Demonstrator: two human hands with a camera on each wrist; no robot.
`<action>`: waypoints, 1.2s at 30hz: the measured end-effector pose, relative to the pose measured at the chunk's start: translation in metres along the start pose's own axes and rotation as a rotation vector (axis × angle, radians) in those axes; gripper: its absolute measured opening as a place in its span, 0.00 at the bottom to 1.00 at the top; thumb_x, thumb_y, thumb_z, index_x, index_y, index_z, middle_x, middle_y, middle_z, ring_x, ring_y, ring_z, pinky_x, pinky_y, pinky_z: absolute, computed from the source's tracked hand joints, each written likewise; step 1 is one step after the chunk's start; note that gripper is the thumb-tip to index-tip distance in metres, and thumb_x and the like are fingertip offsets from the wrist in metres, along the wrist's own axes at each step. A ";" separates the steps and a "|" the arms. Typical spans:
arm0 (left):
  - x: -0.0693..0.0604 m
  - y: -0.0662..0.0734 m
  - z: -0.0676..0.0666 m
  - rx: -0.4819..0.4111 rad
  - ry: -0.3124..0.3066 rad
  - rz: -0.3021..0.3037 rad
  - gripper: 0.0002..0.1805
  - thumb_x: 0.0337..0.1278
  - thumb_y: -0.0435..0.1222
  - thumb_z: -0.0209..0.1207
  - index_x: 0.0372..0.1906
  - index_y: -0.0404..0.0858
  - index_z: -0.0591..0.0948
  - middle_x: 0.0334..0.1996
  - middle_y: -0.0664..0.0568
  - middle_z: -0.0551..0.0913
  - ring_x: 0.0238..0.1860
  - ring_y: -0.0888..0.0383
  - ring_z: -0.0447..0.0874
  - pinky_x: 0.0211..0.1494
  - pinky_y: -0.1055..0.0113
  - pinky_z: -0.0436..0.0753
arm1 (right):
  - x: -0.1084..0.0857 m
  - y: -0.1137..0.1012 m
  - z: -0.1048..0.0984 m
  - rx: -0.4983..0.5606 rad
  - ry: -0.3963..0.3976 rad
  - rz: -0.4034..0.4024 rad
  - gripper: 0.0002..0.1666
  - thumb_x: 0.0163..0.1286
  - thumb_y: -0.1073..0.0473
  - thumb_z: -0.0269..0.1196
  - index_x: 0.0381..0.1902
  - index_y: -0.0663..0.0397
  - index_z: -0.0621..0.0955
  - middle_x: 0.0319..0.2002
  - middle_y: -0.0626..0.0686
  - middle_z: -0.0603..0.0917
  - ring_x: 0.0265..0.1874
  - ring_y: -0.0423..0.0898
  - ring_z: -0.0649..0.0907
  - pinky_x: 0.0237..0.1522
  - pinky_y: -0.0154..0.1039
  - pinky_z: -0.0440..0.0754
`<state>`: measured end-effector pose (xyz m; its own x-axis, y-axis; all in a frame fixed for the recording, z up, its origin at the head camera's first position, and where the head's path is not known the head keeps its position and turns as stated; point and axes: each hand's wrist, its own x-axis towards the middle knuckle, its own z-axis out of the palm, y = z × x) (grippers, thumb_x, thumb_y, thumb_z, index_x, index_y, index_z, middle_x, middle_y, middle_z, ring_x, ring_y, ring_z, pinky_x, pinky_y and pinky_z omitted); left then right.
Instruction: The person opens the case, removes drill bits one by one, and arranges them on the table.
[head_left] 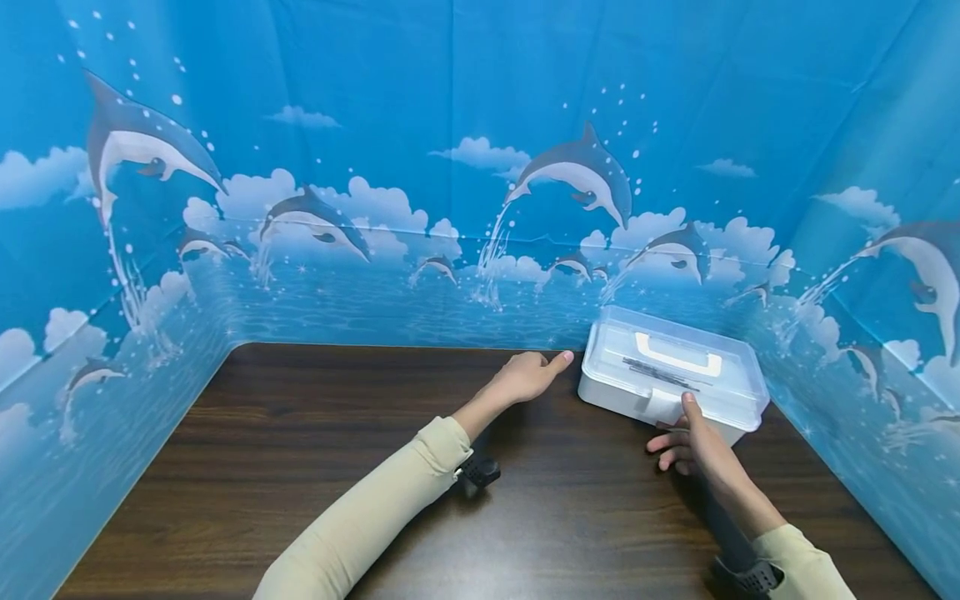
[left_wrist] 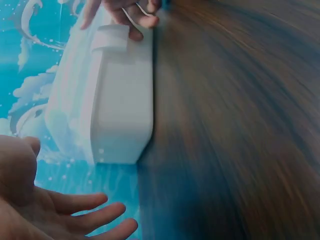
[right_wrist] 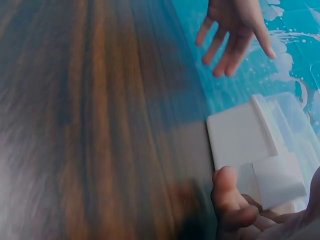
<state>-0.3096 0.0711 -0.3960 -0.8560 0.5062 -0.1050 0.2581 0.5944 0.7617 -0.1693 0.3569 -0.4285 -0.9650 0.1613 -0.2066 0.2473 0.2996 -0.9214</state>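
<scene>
A white storage box (head_left: 611,392) with a clear lid stands at the back right of the table, its front turned slightly left. On the lid lies a white carrying handle (head_left: 678,357), and thin dark items (head_left: 660,373) show under it. My right hand (head_left: 708,454) is at the front latch (head_left: 663,406), thumb up by the lid edge and fingers loosely bent below; whether it touches is unclear. Off the box's left end, my left hand (head_left: 525,377) reaches out with thumb extended. In the left wrist view, its fingers (left_wrist: 95,215) are spread, apart from the box.
The dark wood-grain table (head_left: 315,433) is enclosed by a blue dolphin-print cloth (head_left: 405,167) at the back and both sides. The box stands close to the cloth at the back right corner. Dark straps with small devices (head_left: 480,472) sit on both wrists.
</scene>
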 end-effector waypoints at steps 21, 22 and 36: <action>0.034 0.037 0.038 -0.513 0.072 -0.105 0.36 0.69 0.63 0.55 0.13 0.43 0.65 0.16 0.50 0.66 0.41 0.44 0.84 0.57 0.53 0.81 | 0.002 0.000 0.006 0.193 -0.004 0.074 0.56 0.71 0.19 0.32 0.50 0.72 0.67 0.33 0.64 0.87 0.28 0.54 0.89 0.29 0.40 0.84; 0.035 0.039 0.039 -0.536 0.072 -0.112 0.35 0.69 0.63 0.55 0.15 0.43 0.65 0.19 0.48 0.69 0.44 0.45 0.85 0.58 0.53 0.80 | 0.003 -0.001 0.007 0.214 -0.008 0.075 0.56 0.71 0.19 0.33 0.52 0.72 0.66 0.34 0.64 0.87 0.29 0.54 0.89 0.30 0.40 0.84; 0.044 0.056 0.039 -0.666 0.135 -0.317 0.43 0.59 0.59 0.68 0.65 0.28 0.75 0.47 0.45 0.79 0.48 0.51 0.82 0.56 0.54 0.81 | 0.004 -0.004 0.010 0.386 -0.017 0.103 0.56 0.73 0.22 0.40 0.64 0.74 0.60 0.45 0.63 0.87 0.40 0.52 0.89 0.42 0.41 0.84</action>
<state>-0.3147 0.1510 -0.3831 -0.9028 0.2673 -0.3370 -0.2989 0.1734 0.9384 -0.1754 0.3466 -0.4291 -0.9391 0.1552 -0.3065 0.2950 -0.0930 -0.9510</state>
